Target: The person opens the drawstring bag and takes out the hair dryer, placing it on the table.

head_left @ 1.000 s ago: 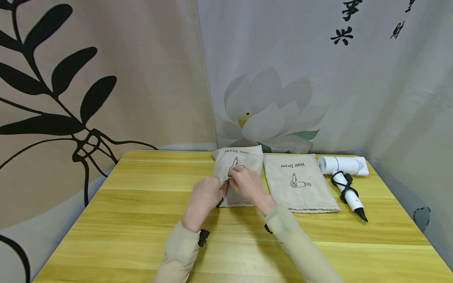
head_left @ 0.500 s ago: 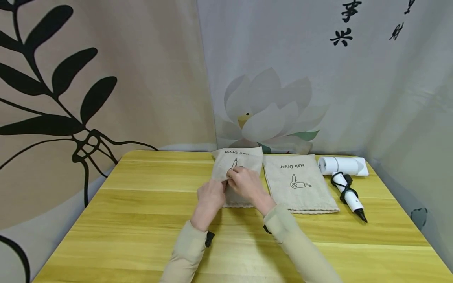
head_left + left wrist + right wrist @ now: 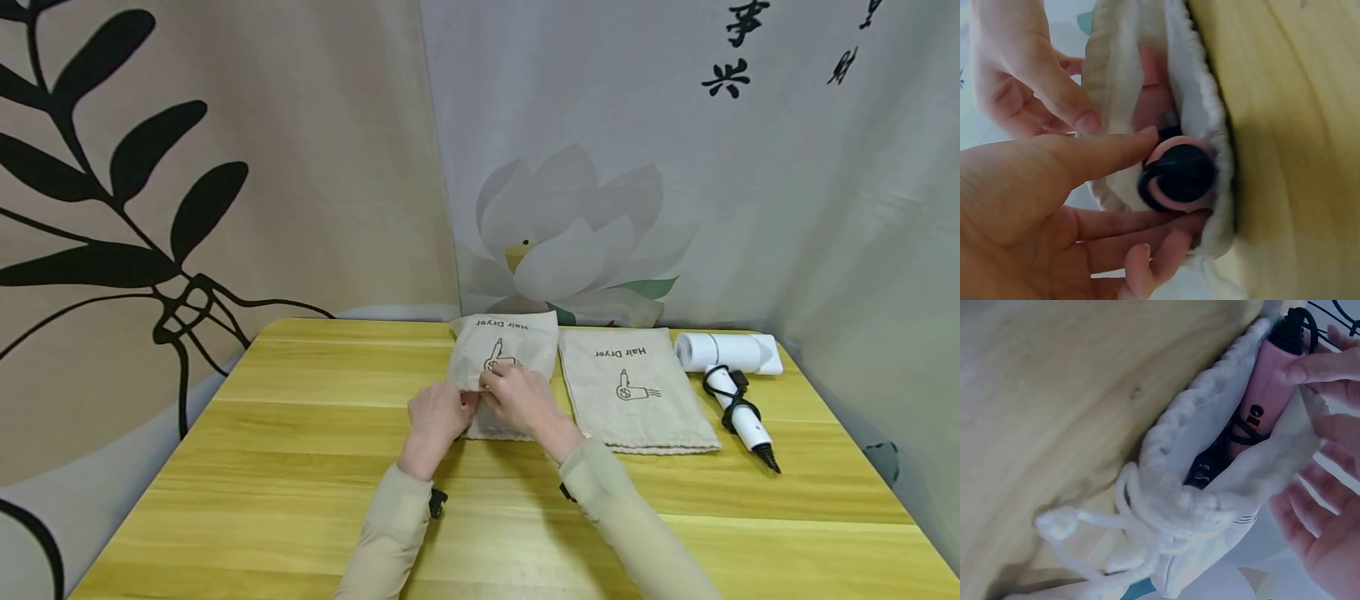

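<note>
A beige drawstring bag [image 3: 506, 337] printed "Hair Dryer" lies at the table's back with its mouth toward me. Inside its opening sits a pink hair dryer [image 3: 1264, 394], its handle end with the black cord showing and the rest hidden by cloth. My left hand [image 3: 437, 410] is at the bag's mouth, holding that handle end between thumb and fingers in the left wrist view. On the bag's upper rim, my right hand [image 3: 521, 398] pinches the cloth and keeps the mouth parted. White drawstrings [image 3: 1129, 531] hang loose beside the opening.
A second flat beige bag [image 3: 637, 404] with the same print lies to the right. Beyond it is a white hair dryer [image 3: 723, 352], its handle [image 3: 738, 408] wrapped in black cord. The wooden table [image 3: 300, 467] ends at a printed curtain behind.
My left hand shifted right toward the bag's mouth, then slightly back left. My right hand has moved slightly down with the bag's rim, uncovering more of the printed dryer picture.
</note>
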A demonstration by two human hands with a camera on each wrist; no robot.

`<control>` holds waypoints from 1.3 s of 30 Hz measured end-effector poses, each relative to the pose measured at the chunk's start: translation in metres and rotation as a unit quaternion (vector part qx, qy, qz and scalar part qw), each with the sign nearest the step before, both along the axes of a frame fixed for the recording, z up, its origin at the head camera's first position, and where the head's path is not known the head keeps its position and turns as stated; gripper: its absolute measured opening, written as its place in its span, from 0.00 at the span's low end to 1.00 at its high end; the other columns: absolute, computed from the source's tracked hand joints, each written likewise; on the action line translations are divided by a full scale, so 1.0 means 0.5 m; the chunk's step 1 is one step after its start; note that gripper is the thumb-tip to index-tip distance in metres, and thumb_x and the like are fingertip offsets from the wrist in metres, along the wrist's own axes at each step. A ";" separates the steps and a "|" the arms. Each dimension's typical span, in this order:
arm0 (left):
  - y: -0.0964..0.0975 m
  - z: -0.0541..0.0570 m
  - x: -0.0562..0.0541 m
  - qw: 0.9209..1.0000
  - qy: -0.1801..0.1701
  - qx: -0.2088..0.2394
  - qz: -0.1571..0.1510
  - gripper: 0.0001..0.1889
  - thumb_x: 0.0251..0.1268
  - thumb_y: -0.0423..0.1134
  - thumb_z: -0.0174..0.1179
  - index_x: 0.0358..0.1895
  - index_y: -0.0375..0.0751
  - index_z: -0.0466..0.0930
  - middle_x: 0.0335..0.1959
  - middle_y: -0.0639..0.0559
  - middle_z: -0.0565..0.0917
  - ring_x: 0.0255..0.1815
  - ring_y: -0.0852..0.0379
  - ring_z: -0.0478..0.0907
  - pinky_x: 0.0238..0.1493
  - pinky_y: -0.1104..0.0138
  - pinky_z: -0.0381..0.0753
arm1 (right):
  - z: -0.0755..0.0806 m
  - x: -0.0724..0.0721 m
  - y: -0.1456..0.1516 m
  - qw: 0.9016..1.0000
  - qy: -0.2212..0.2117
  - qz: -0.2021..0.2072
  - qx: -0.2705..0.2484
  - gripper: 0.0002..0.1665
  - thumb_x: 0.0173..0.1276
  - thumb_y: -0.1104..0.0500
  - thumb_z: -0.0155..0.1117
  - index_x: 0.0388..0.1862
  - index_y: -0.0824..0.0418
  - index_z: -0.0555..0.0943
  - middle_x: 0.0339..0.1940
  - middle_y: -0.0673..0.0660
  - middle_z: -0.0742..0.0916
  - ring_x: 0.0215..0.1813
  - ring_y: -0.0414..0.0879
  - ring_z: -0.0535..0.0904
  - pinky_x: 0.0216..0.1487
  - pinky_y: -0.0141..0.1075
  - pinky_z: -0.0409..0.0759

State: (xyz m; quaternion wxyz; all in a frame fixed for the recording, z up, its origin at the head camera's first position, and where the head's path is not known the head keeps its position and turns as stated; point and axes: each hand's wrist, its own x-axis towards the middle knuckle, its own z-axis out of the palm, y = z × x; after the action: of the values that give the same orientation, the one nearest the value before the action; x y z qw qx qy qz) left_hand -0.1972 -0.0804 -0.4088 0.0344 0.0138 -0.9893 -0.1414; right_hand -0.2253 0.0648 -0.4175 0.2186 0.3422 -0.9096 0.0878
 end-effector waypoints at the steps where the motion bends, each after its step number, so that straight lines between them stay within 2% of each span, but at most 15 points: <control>1: -0.001 -0.004 -0.002 1.000 -0.001 0.001 0.002 0.21 0.59 0.46 0.63 0.14 0.44 0.66 0.15 0.48 0.71 0.16 0.52 0.70 0.14 0.62 0.67 | -0.002 0.001 0.001 1.000 -0.006 0.000 0.003 0.02 0.61 0.57 0.67 0.33 0.53 0.82 0.28 0.49 0.83 0.26 0.44 0.79 0.19 0.36 0.75; 8: 0.003 -0.028 -0.019 1.000 -0.004 0.003 0.019 0.23 0.50 0.54 0.68 0.13 0.44 0.69 0.20 0.45 0.79 0.22 0.49 0.78 0.16 0.61 0.71 | -0.018 -0.003 0.014 0.995 -0.094 0.022 0.005 0.06 0.64 0.52 0.65 0.37 0.52 0.83 0.36 0.50 0.87 0.31 0.42 0.81 0.25 0.33 0.77; 12: 0.007 -0.034 -0.027 1.000 -0.010 0.004 0.022 0.25 0.51 0.51 0.68 0.12 0.46 0.63 0.17 0.47 0.76 0.20 0.52 0.74 0.16 0.63 0.69 | -0.022 -0.015 0.036 0.989 -0.146 0.026 -0.010 0.09 0.67 0.52 0.62 0.41 0.55 0.82 0.37 0.52 0.87 0.35 0.43 0.82 0.32 0.34 0.80; 15: 0.006 -0.033 -0.029 1.000 -0.013 0.007 0.017 0.24 0.52 0.47 0.66 0.11 0.48 0.60 0.16 0.48 0.74 0.19 0.53 0.72 0.17 0.63 0.69 | -0.019 -0.025 0.059 0.985 -0.172 0.004 -0.025 0.10 0.67 0.52 0.61 0.42 0.55 0.82 0.36 0.51 0.86 0.34 0.42 0.82 0.33 0.34 0.80; 20: -0.006 -0.030 -0.031 0.999 -0.033 -0.004 0.011 0.20 0.51 0.46 0.66 0.13 0.48 0.64 0.20 0.48 0.77 0.23 0.52 0.75 0.21 0.62 0.73 | -0.012 -0.041 0.103 0.986 -0.156 -0.052 -0.032 0.08 0.66 0.55 0.61 0.42 0.55 0.82 0.31 0.50 0.84 0.30 0.41 0.78 0.28 0.34 0.77; 24: -0.018 -0.028 -0.033 0.999 -0.040 -0.003 0.009 0.17 0.50 0.45 0.65 0.14 0.46 0.67 0.21 0.47 0.78 0.24 0.52 0.75 0.20 0.63 0.72 | -0.009 -0.053 0.133 0.984 -0.150 -0.092 -0.041 0.09 0.67 0.56 0.61 0.42 0.56 0.82 0.33 0.52 0.84 0.32 0.44 0.80 0.30 0.36 0.78; 31: -0.046 -0.017 -0.028 0.999 -0.050 0.013 -0.010 0.09 0.44 0.41 0.64 0.22 0.44 0.73 0.27 0.44 0.81 0.26 0.50 0.77 0.21 0.60 0.75 | -0.003 -0.064 0.161 0.970 -0.163 -0.168 -0.069 0.11 0.69 0.56 0.58 0.45 0.60 0.81 0.38 0.58 0.82 0.33 0.49 0.80 0.27 0.40 0.78; 39: -0.075 -0.005 -0.025 0.996 -0.088 0.020 -0.016 0.11 0.38 0.39 0.70 0.24 0.40 0.77 0.33 0.41 0.83 0.29 0.50 0.77 0.26 0.57 0.79 | -0.010 -0.066 0.180 0.952 -0.165 -0.237 -0.103 0.18 0.71 0.56 0.53 0.55 0.64 0.75 0.49 0.66 0.79 0.41 0.60 0.80 0.33 0.50 0.81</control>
State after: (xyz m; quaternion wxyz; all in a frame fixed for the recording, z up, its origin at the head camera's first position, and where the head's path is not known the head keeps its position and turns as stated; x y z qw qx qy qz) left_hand -0.2098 -0.1181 -0.4115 -0.0553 0.0110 -0.9855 -0.1600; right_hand -0.2582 0.1549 -0.4228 0.1141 0.0737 -0.9739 0.1818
